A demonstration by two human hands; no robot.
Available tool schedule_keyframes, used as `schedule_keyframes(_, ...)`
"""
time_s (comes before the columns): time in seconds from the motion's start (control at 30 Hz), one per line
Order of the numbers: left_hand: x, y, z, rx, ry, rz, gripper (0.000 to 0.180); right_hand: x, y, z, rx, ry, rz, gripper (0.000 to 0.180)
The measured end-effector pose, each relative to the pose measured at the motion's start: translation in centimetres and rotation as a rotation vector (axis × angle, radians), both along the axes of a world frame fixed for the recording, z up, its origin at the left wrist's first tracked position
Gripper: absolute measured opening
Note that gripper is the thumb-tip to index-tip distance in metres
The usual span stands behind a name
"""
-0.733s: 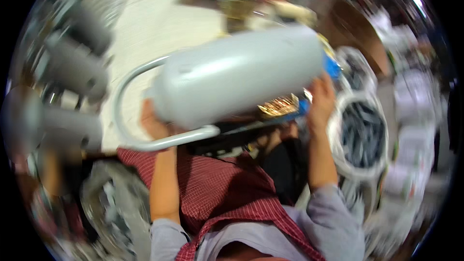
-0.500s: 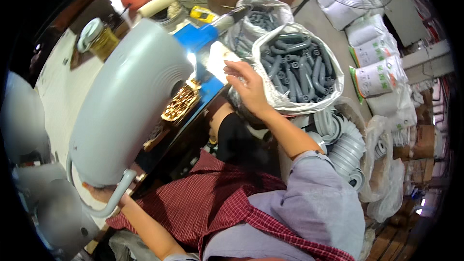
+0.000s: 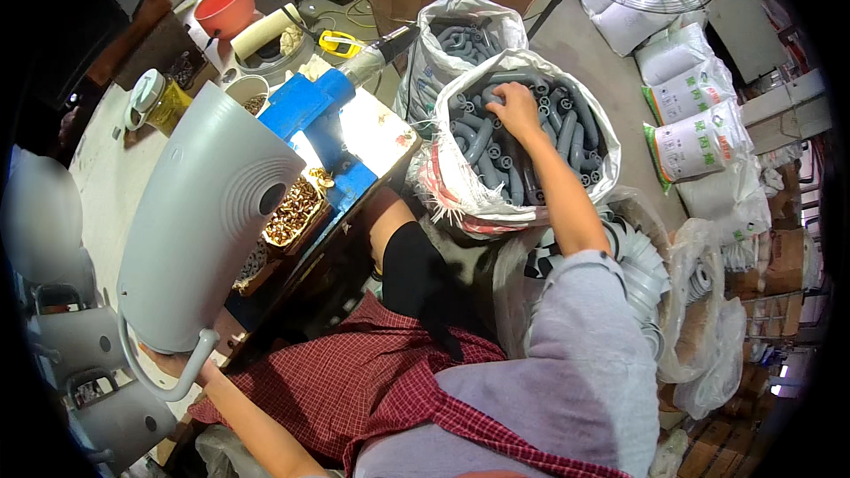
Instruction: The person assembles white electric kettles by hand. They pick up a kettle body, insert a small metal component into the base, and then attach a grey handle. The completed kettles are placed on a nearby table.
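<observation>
A large grey plastic tank body (image 3: 199,204), with a ribbed ring round a dark hole on one side and a curved tube handle at its near end, stands tilted on the workbench at the left. My left hand (image 3: 173,361) grips its lower end beside the handle; the fingers are partly hidden behind it. My right hand (image 3: 518,111) reaches into a white woven sack (image 3: 452,181) full of short bent grey plastic handles (image 3: 482,140). Its fingers are curled onto one of these handles at the sack's far side.
Beside the tank body are a blue bench press (image 3: 301,106) and a box of brass-coloured fittings (image 3: 297,211). A red bowl (image 3: 223,9) and a lidded jar (image 3: 158,102) stand farther back. Another sack (image 3: 425,80) stands behind the first. More grey tank bodies (image 3: 84,341) fill the left edge.
My right hand has moved from above the bench's right edge into the sack of handles. The tank body has shifted left and down in the picture, still in my left hand.
</observation>
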State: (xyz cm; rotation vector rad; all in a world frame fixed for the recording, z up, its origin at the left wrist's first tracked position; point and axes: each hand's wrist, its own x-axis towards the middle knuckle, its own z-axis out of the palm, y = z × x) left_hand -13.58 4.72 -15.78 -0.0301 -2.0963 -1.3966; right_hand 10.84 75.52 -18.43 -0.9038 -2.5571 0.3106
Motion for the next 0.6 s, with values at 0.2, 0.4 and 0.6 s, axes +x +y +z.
schedule_keyframes(0.2, 1.3, 4.4, 4.7, 0.743, -0.112, -0.090, 0.045, 6.0, -7.9, 6.6, -0.218, 0.302, -0.029, 0.037)
schedule_keyframes(0.4, 1.9, 6.1, 5.6, 0.824, -0.050, -0.181, 0.038, 7.7, -14.0, 7.2, -0.346, 0.272, 0.123, 0.041)
schedule_keyframes(0.6, 3.8, 9.3, 7.8, 0.651, -0.063, -0.100, 0.040, 10.0, -13.1, 3.6, -0.303, 0.103, 0.177, 0.037)
